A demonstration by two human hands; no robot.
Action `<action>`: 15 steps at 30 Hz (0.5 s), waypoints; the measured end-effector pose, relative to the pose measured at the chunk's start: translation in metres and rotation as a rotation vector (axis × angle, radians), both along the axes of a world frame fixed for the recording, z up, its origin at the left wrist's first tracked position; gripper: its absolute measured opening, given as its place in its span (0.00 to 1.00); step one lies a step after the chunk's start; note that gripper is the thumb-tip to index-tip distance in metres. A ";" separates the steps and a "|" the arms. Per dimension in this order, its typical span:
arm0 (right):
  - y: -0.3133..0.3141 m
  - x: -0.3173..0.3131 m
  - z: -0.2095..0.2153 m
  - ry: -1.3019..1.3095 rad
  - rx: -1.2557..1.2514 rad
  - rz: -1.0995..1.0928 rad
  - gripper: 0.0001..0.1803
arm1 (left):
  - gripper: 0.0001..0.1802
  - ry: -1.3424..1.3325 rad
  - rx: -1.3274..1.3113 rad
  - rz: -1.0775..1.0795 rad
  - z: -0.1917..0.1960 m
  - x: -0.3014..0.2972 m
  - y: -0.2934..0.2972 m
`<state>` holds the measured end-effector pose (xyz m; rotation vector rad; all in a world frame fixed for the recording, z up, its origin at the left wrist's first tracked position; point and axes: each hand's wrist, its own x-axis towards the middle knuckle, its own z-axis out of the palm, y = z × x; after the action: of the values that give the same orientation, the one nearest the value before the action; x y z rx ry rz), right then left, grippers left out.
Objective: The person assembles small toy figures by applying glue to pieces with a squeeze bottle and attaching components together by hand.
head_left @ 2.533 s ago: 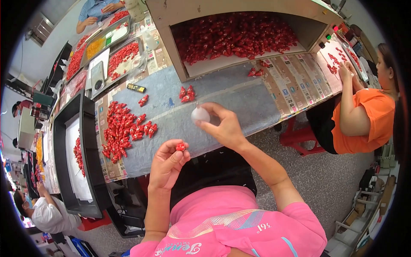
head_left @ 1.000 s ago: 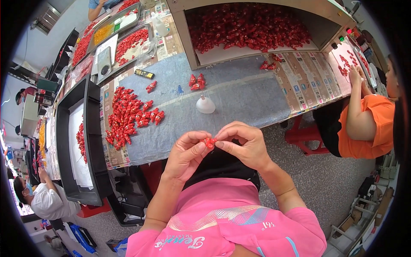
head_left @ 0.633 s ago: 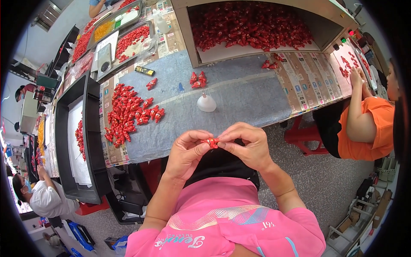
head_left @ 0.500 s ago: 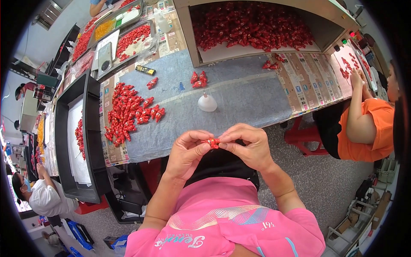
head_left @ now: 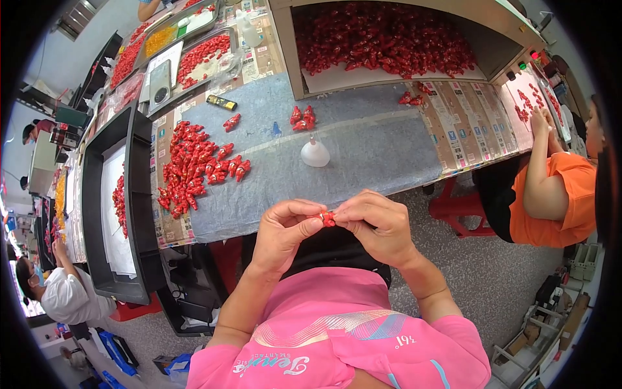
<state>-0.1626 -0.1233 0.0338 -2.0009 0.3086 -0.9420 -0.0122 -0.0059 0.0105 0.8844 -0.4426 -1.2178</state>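
Just off the table's front edge, a small red figurine [head_left: 328, 219] is pinched between my two hands. My left hand [head_left: 289, 235] grips its left side with thumb and forefinger. The fingertips of my right hand [head_left: 376, 222] close on its other side, hiding part of it. A white, drop-shaped squeeze bottle [head_left: 315, 153] stands on the blue-grey cloth [head_left: 363, 146] beyond my hands. Behind the bottle lies a small cluster of red figurines [head_left: 302, 118]. To the left, a heap of similar red figurines [head_left: 194, 162] spreads over the table.
A black tray [head_left: 136, 194] holds white paper and more red pieces. An open-fronted box [head_left: 285, 39] full of red figurines stands at the back. A phone [head_left: 159, 85] and a small black-and-yellow tube [head_left: 221, 102] lie back left. A person in orange [head_left: 551, 198] works at right.
The fingers of my right hand have shifted slightly on the figurine, which has turned a little and moved slightly to the right. The things on the table keep their places.
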 end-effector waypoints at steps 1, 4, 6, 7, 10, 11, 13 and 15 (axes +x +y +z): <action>0.000 0.000 0.000 0.000 0.000 0.001 0.09 | 0.09 0.001 0.008 -0.010 0.001 0.000 0.000; 0.000 0.001 0.000 -0.015 -0.068 -0.002 0.09 | 0.09 -0.026 0.006 -0.012 0.000 0.001 0.001; -0.001 0.001 -0.003 -0.029 -0.100 0.015 0.10 | 0.08 -0.053 -0.003 -0.006 0.000 0.001 0.002; -0.001 0.001 -0.003 -0.028 -0.099 0.015 0.10 | 0.10 -0.054 0.005 -0.008 -0.001 0.002 0.002; 0.000 0.002 0.001 -0.038 -0.082 0.019 0.11 | 0.11 -0.057 0.013 -0.007 -0.002 0.002 0.002; 0.000 0.002 0.002 -0.027 -0.049 0.011 0.11 | 0.11 -0.057 0.013 -0.004 -0.003 0.002 0.002; 0.000 0.002 0.003 -0.015 -0.015 0.001 0.11 | 0.11 -0.046 0.008 -0.017 -0.002 0.003 0.002; -0.002 0.002 0.003 -0.020 0.001 0.022 0.11 | 0.11 -0.035 0.001 -0.029 0.000 0.003 0.001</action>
<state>-0.1609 -0.1253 0.0370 -1.9885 0.2756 -0.9470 -0.0092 -0.0048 0.0106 0.9044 -0.4847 -1.2310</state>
